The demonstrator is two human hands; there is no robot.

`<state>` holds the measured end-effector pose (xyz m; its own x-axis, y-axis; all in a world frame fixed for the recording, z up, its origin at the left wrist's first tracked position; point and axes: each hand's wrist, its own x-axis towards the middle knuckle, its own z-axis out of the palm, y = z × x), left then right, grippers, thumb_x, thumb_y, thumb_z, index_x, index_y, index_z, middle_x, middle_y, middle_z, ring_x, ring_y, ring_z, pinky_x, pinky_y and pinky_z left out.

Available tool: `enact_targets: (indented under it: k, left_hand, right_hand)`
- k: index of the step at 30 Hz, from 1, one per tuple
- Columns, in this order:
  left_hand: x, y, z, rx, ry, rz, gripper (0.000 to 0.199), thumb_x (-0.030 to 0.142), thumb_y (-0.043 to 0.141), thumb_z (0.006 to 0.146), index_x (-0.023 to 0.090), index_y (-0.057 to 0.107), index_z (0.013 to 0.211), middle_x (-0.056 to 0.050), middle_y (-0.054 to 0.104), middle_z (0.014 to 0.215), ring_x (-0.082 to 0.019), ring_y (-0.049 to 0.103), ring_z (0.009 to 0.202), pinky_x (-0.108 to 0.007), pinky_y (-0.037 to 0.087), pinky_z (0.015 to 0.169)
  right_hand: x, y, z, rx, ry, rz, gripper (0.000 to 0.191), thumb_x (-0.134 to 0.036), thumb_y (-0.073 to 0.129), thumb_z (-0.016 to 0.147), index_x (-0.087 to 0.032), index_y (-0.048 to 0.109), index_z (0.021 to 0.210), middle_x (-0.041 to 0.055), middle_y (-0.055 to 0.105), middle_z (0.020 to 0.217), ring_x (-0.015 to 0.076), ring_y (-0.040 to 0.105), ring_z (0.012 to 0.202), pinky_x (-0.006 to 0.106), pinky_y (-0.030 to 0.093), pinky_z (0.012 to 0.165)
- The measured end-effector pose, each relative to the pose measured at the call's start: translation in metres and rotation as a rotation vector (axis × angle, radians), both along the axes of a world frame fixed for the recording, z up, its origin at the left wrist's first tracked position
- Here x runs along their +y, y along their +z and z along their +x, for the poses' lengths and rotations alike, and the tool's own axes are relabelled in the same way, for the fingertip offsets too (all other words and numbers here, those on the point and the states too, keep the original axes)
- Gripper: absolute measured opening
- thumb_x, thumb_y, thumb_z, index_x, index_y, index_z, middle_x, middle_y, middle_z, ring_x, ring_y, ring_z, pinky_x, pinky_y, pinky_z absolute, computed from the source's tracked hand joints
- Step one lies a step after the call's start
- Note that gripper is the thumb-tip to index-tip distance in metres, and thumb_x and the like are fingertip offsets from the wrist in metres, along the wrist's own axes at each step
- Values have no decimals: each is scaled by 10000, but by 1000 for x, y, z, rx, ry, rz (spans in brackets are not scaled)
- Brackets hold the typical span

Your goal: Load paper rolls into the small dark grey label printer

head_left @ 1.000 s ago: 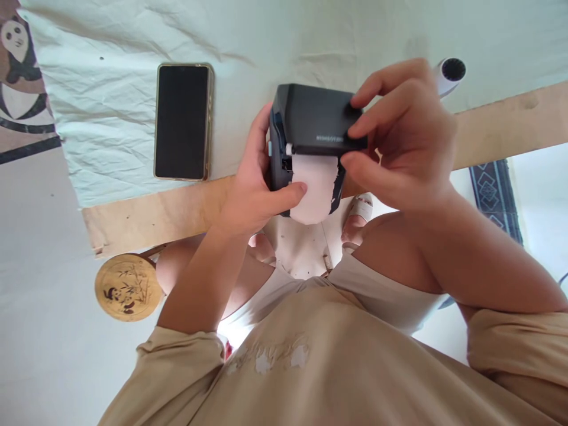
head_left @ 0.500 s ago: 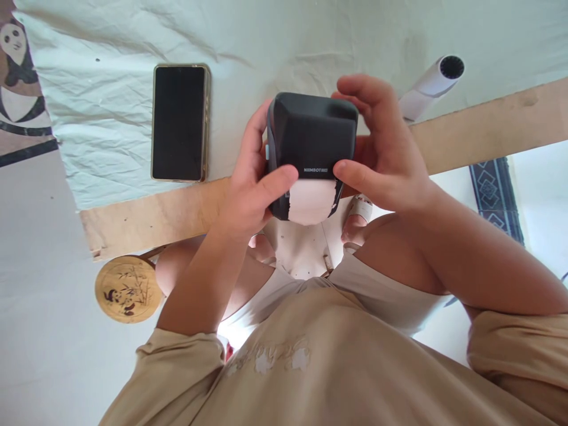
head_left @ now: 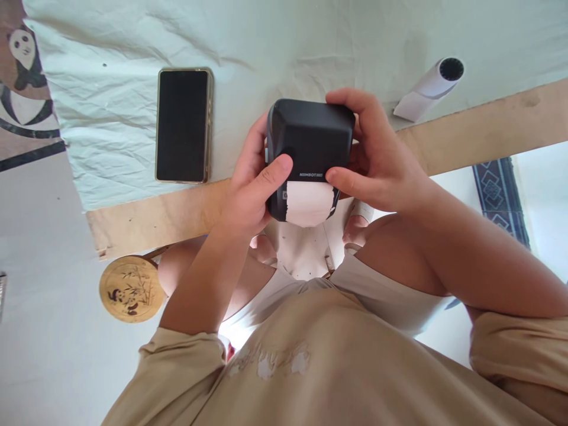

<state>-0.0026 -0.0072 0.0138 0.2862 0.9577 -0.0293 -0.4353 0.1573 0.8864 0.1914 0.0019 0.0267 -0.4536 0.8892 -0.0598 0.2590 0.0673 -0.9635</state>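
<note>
A black label printer (head_left: 315,139) with small white lettering is held up over the table's near edge. A torn-edged white patch (head_left: 309,201) covers much of its lower face. My left hand (head_left: 255,177) wraps round the printer's left side, its thumb lying on the front face. On the right side, my right hand (head_left: 373,154) grips it too, with the thumb beside the lettering and the index finger over the top corner. The other fingers of both hands are partly hidden behind the printer.
A phone (head_left: 183,125) with a dark screen lies on the pale green cloth (head_left: 266,35) to the left. To the right is a white cylindrical object (head_left: 428,89) with a dark round end. The table's wooden edge (head_left: 164,216) runs below, near a round wooden stool (head_left: 131,289).
My right index finger has come down onto the printer's top corner. The printer has tilted slightly, and my left thumb sits a little higher on it. The view has shifted slightly.
</note>
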Motion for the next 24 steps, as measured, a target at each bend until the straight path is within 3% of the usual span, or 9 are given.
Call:
enact_targets:
  k: [5,8,12,17,21,24]
  left_hand:
    - [1,-1,4,-6,64,-111,416,537,414,925,214,647,1043,-61,677,996,-230,620,1163,-344,537,961]
    - [2,-6,2,10,97,-123,467,559,363,935,209,664,1004,-54,693,976,-220,659,1080,-362,531,968]
    - [3,-12,-2,51,125,-97,453,584,378,924,226,654,909,-24,686,889,-212,664,1038,-343,542,894]
    - [4,-13,-4,67,142,-27,363,563,486,893,241,653,910,4,671,813,-202,655,1013,-298,533,759]
    - [6,-4,0,3,78,-99,407,565,400,926,250,653,979,9,706,934,-224,610,1160,-344,550,897]
    - [7,0,3,-44,-6,-74,403,530,379,937,250,660,1002,22,696,1097,-249,534,1292,-396,526,999]
  right_hand:
    - [-2,0,0,50,-27,19,708,-392,598,850,-323,202,1432,65,327,1477,16,580,718,168,552,532]
    - [-4,1,0,115,-53,66,606,-391,549,875,-315,251,1398,53,251,1548,8,598,723,145,514,486]
    - [-4,-2,1,101,-36,133,590,-358,564,851,-314,306,1380,44,308,1526,2,580,669,160,488,468]
    - [1,-3,0,9,-19,257,719,-336,662,769,-314,328,1406,56,355,1480,75,607,851,192,538,558]
    - [0,3,-1,-101,-123,443,690,-330,711,725,-269,420,1348,65,431,1355,94,570,912,175,485,525]
    - [-3,9,-3,-145,-323,658,476,-371,712,732,-225,540,1152,30,532,1153,35,495,729,196,362,486]
